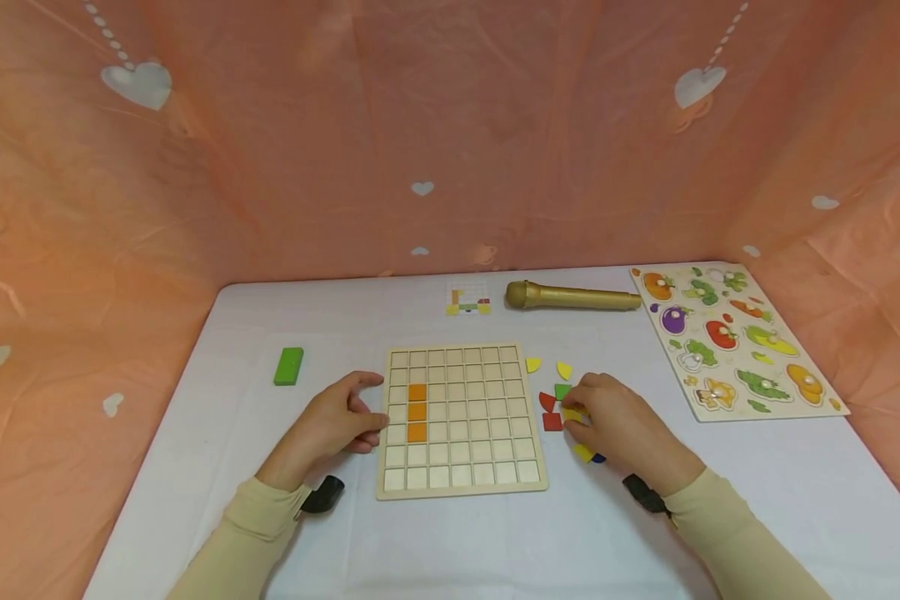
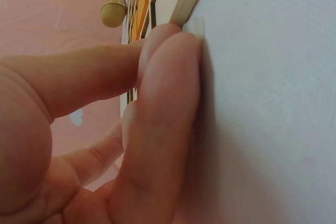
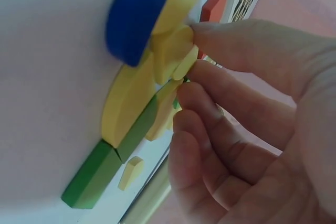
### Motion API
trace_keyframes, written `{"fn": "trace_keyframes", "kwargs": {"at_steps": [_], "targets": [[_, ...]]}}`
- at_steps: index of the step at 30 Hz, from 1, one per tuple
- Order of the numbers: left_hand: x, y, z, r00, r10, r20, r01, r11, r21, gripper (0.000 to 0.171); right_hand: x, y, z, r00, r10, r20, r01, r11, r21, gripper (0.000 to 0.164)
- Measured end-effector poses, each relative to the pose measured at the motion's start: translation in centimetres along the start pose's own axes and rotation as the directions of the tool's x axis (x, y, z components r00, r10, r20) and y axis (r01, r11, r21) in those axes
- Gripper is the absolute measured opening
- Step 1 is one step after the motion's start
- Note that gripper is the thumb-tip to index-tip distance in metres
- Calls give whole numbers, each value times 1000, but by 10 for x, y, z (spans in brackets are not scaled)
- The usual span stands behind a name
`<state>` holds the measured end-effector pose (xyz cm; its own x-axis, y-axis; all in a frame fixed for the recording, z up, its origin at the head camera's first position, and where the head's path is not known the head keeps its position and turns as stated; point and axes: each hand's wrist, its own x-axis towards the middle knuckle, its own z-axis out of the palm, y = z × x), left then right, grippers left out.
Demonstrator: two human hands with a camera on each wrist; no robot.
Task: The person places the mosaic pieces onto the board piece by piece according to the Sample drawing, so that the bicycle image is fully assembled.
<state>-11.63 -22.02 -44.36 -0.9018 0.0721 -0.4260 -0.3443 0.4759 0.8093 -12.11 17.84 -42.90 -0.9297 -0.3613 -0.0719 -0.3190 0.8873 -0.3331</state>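
Observation:
A wooden grid board (image 1: 461, 496) lies mid-table, with three orange squares (image 1: 417, 411) lined up in its second column. At its left edge my left hand (image 1: 333, 425) grips the rim, thumb over the frame and fingertips against the side (image 2: 168, 61). To the right of the board, my right hand (image 1: 615, 429) pinches a small yellow piece (image 3: 185, 62) between thumb and index finger, low among the loose pieces. Around these fingers lie a blue half-round piece (image 3: 139, 19), more yellow pieces, green pieces (image 3: 92, 174) and red pieces (image 1: 552, 422). My hand hides part of this pile.
Behind the board lie a small pattern card (image 1: 467, 297) and a gold microphone (image 1: 581, 297). A green block (image 1: 288, 366) is at the left. A vegetable puzzle board (image 1: 735, 342) occupies the right back corner. Peach curtains (image 1: 450, 125) enclose the table's back and sides.

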Motion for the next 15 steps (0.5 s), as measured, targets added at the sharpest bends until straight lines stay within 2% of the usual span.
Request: {"fn": "trace_keyframes", "kwargs": {"at_steps": [7, 15], "targets": [[0, -2, 0, 1000, -2, 4, 2, 1000, -10, 68, 4, -2, -2, 1000, -3, -17, 3, 1000, -8, 19], [0, 0, -2, 1000, 0, 12, 0, 1000, -17, 68, 27, -30, 0, 999, -40, -22, 41, 998, 45, 16]]}}
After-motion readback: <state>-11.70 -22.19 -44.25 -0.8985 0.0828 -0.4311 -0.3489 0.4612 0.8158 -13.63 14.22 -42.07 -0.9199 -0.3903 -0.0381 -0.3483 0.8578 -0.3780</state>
